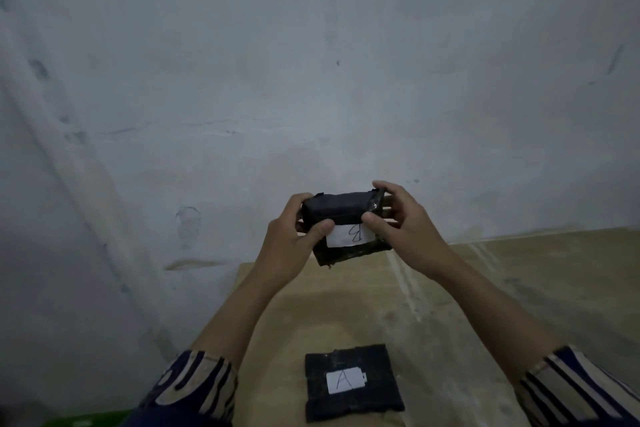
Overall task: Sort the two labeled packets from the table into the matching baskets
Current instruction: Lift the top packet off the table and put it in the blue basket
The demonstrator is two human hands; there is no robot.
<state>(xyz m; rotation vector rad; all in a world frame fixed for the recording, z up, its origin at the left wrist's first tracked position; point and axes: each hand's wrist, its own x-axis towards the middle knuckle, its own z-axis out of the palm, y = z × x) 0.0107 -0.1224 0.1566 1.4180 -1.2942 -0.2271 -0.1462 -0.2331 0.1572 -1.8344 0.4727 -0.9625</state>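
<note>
A dark packet (341, 210) with a white label reading "B", seen upside down, is held up in the air in front of the wall, above the far end of the table. My left hand (294, 243) grips its left side and my right hand (405, 225) grips its right side, thumbs on the label edge. A second flat dark packet (353, 383) with a white label "A" lies on the wooden table (485, 288) near the front edge, between my forearms. No basket is recognisable in view.
A pale grey wall (311, 62) fills most of the view behind the table. A green object (86, 419) peeks in at the bottom left edge, below the table's left side. Striped sleeves cover both upper forearms.
</note>
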